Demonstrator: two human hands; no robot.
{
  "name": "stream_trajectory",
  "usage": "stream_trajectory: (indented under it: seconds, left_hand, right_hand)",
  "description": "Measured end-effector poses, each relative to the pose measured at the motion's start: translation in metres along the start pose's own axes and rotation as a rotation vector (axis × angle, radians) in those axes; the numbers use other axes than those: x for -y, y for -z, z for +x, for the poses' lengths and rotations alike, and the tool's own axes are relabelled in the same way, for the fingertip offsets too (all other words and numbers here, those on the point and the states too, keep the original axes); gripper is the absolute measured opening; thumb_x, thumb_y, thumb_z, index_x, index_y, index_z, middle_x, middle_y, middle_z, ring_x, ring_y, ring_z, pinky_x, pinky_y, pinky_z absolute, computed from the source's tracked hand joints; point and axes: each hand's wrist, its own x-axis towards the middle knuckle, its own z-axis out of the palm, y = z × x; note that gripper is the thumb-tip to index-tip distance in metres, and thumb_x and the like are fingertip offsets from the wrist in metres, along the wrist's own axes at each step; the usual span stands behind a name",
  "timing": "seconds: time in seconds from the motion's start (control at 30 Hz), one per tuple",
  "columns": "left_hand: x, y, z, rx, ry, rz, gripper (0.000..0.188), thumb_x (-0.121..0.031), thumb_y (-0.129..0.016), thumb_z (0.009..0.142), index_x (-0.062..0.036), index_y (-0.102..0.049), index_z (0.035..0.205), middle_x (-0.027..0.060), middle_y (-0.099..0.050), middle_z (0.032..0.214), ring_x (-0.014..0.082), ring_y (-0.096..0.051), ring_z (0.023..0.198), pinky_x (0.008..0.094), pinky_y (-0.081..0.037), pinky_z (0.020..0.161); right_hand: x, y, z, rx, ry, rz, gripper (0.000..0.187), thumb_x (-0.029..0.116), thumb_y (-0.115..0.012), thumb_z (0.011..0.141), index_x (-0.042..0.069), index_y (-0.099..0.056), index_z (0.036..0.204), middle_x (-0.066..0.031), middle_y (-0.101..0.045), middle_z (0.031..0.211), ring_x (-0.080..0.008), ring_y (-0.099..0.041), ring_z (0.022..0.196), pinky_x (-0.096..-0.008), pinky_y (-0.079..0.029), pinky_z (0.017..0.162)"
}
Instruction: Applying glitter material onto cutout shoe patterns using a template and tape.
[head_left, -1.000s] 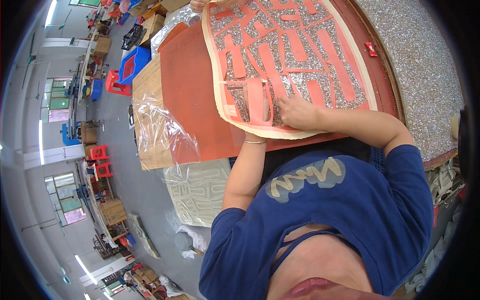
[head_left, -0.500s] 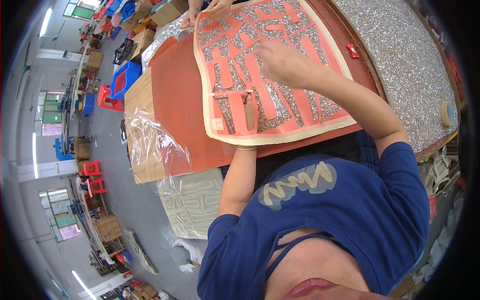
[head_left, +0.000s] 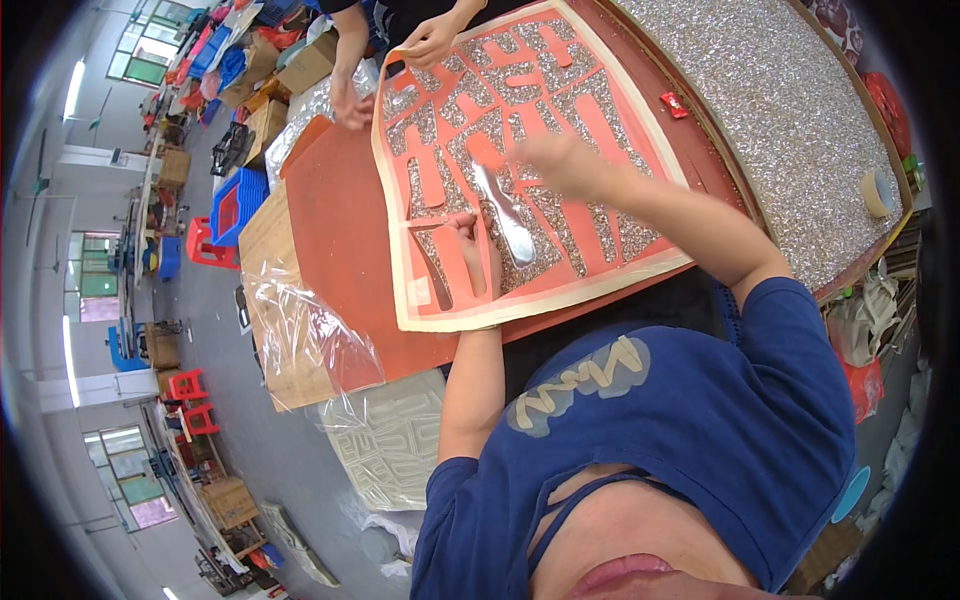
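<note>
With the left hand [head_left: 468, 240] fisted on the red stencil sheet [head_left: 520, 170] at frame centre and the blurred right hand [head_left: 560, 160] pinching a lifted silver strip [head_left: 508, 222], a hasty pull risks tearing the strip or shifting the sheet.

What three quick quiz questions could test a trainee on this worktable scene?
1. True or false: the right hand is lifting a silvery strip off the red sheet.
2. Where does the left hand rest? A) on the sheet B) on the tape roll C) on the clear plastic film
3. What lies at the far right edge of the glitter-covered board?

Key: 1 true, though the hand is blurred. 2 A. 3 A tape roll.
</note>
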Motion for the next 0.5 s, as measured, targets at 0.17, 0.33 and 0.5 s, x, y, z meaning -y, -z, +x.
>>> stream_trajectory:
  seconds: [0.17,0.33,0.5]
  left_hand:
    - [0.001,0.001,-0.004,0.048,-0.114,0.116,0.017,-0.001,-0.053,0.09,0.0028,-0.042,0.101,0.013,-0.055,0.096,0.0163,-0.058,0.087,0.0248,-0.048,0.08]
    - [-0.008,-0.004,-0.007,0.068,-0.07,0.173,0.022,-0.003,-0.057,0.088,0.0018,-0.042,0.104,0.0124,-0.056,0.095,0.0142,-0.056,0.085,0.0252,-0.046,0.075]
    - [-0.036,0.006,-0.012,0.176,-0.036,0.482,0.025,-0.008,-0.058,0.087,0.0013,-0.046,0.106,0.012,-0.058,0.091,0.0143,-0.057,0.079,0.0273,-0.048,0.07]
  right_hand:
    - [-0.043,0.153,0.011,-0.226,0.165,-0.35,0.033,-0.004,-0.058,0.078,0.001,-0.064,0.11,-0.0133,-0.063,0.113,-0.0273,-0.061,0.104,-0.0313,-0.049,0.089]
    - [-0.128,0.174,-0.078,0.383,0.078,-1.118,0.028,0.0,-0.056,0.076,0.002,-0.065,0.102,-0.0142,-0.062,0.108,-0.0309,-0.058,0.105,-0.0408,-0.046,0.092]
    - [-0.056,0.07,-0.094,0.458,-0.071,-0.355,0.02,0.006,-0.061,0.068,-0.003,-0.06,0.087,-0.0162,-0.055,0.087,-0.0344,-0.053,0.085,-0.0453,-0.042,0.076]
